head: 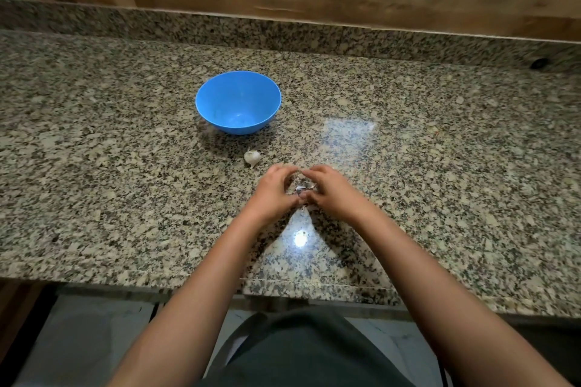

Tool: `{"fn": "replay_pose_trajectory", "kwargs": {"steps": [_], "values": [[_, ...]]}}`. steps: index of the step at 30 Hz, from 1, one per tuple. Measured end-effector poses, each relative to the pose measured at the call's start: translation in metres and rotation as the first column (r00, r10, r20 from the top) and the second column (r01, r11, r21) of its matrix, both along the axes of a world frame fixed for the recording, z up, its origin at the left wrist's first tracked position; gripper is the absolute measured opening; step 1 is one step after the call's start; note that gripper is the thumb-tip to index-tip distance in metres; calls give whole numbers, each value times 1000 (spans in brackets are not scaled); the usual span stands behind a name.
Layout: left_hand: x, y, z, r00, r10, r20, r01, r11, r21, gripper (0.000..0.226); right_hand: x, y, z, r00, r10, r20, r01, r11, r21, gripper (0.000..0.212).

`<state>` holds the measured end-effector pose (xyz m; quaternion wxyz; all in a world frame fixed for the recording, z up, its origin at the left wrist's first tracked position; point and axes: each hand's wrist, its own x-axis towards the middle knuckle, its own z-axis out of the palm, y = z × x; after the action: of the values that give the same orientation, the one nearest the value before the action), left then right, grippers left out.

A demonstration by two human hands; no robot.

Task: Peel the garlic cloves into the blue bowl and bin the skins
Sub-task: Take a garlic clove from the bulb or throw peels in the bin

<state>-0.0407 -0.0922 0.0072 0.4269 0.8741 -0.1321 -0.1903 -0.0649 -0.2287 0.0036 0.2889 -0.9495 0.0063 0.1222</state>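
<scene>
Two hands | left hand (273,193), right hand (331,193) pinch garlic piece (304,187) | blurred, mostly hidden

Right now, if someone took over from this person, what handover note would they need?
Left hand and right hand: both pinch the held garlic piece between them.
The loose garlic piece lies on the counter near the blue bowl, not touching it.
Done: nothing yet; the bowl looks empty.
Left: peel, drop cloves in, bin skins; no bin in view.

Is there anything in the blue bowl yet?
Empty: the blue bowl stands upright on the counter, and its bare blue bottom shows with nothing inside.
</scene>
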Motion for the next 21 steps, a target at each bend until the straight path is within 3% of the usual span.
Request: {"fn": "replay_pose_trajectory", "kwargs": {"steps": [4, 10, 14, 17, 21], "values": [[-1, 7, -5, 1000, 1, 18, -2, 1000, 30, 67, -13, 3, -6, 991, 23, 130, -14, 997, -70, 26], [-7, 4, -12, 997, -36, 74, 28, 993, 117, 66, -28, 4, -11, 966, 37, 255, -5, 992, -123, 21], [-13, -5, -17, 985, -107, 137, 81, 980, 182, 65, -25, 1, -8, 942, -249, 226, 229, 967, 110, 19], [-12, -11, -18, 972, -131, 193, 93, 976, 196, 49, -24, -6, -5, 888, -457, 51, 414, 844, 341, 21], [-8, -16, -18, 941, -162, 296, 91, 967, 239, 20, -23, -13, -2, 818, -565, -106, 534, 678, 505, 13]]}}
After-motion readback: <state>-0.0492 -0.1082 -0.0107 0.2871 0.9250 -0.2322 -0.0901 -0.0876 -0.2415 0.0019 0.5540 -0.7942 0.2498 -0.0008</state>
